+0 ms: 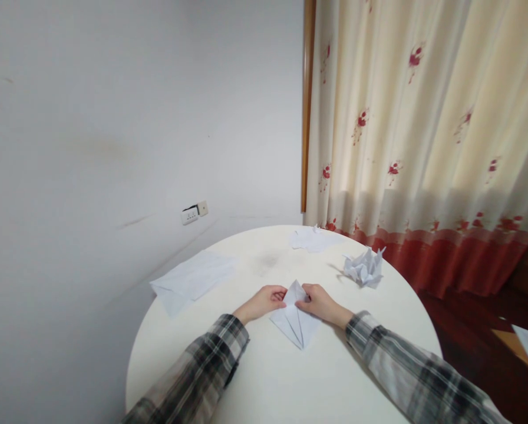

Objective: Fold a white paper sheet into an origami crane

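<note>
A white sheet of paper (294, 325), folded into a kite-like diamond with creases running to its near point, lies at the middle of the round white table (264, 388). My left hand (266, 300) pinches its left edge near the upper part, fingers curled and thumb on top. On the opposite edge my right hand (319, 303) grips the paper the same way, thumb pressed on the upper surface. The paper's upper tip points away from me between both hands. My fingertips beneath the paper are partly hidden.
A cluster of folded paper pieces (365, 268) sits at the right of the table. Flat paper sheets (197, 277) lie at the left, and more paper (312, 239) is at the far edge. A wall with a socket (190, 215) stands left; a curtain (423, 147) hangs behind right.
</note>
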`<state>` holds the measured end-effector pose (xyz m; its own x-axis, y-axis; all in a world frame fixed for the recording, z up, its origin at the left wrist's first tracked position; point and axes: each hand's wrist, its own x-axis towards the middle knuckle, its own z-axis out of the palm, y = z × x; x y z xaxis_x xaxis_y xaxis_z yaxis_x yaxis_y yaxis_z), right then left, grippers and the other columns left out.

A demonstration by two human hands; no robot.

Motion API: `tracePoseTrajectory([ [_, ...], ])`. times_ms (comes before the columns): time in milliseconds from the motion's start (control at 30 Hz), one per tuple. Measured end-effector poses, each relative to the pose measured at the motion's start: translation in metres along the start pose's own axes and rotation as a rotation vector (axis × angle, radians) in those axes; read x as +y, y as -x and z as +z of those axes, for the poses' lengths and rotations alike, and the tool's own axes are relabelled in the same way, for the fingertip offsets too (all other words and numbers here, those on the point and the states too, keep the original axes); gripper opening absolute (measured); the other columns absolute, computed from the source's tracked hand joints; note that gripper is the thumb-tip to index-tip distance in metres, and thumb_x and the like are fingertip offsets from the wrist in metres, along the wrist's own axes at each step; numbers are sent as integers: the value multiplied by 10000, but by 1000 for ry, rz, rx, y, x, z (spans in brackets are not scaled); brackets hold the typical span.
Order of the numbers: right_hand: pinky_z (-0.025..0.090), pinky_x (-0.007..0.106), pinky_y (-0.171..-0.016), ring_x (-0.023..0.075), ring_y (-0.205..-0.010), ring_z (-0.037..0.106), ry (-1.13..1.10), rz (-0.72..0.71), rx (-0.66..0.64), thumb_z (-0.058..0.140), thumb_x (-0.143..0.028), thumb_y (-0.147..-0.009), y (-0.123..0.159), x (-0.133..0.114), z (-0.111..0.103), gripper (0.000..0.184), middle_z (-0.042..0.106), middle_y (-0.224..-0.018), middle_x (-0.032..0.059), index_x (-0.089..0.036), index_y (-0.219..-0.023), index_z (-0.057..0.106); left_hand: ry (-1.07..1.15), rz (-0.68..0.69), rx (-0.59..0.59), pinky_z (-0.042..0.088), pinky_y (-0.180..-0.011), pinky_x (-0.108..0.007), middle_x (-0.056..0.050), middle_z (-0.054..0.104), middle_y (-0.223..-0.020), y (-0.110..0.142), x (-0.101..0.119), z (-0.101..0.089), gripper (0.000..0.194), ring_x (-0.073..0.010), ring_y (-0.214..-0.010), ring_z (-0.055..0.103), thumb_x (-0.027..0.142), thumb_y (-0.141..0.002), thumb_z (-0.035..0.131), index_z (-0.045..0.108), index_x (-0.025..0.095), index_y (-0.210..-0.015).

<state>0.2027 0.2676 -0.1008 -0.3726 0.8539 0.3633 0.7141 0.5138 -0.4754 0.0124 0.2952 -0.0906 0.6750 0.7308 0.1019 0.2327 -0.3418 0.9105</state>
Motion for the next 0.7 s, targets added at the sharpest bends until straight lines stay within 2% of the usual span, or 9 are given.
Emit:
tracePoseTrajectory([
  [200,251,186,-477,77,-494,373,34,4,30,560,-230,-659,-2,-5,1,125,454,-542,-31,-134,-599,506,-169,59,73,389,-597,-191,10,545,-705,1,-7,0,273,-90,-621,463,145,-655,582,576,105,-925],
  [433,253,185,-484,77,-502,379,33,-23,49,558,-202,-651,-4,-7,4,83,473,-556,-30,-139,-610,522,-531,189,156,328,-548,-177,38,476,-607,0,-5,5,133,-88,-575,411,96,-631,520,588,123,-743],
  [700,271,180,-494,79,-516,394,33,-25,49,551,-201,-656,-3,-7,3,77,485,-580,-23,-141,-613,527,-516,176,136,329,-549,-172,37,499,-607,1,1,5,163,-88,-566,417,104,-655,518,607,127,-789],
])
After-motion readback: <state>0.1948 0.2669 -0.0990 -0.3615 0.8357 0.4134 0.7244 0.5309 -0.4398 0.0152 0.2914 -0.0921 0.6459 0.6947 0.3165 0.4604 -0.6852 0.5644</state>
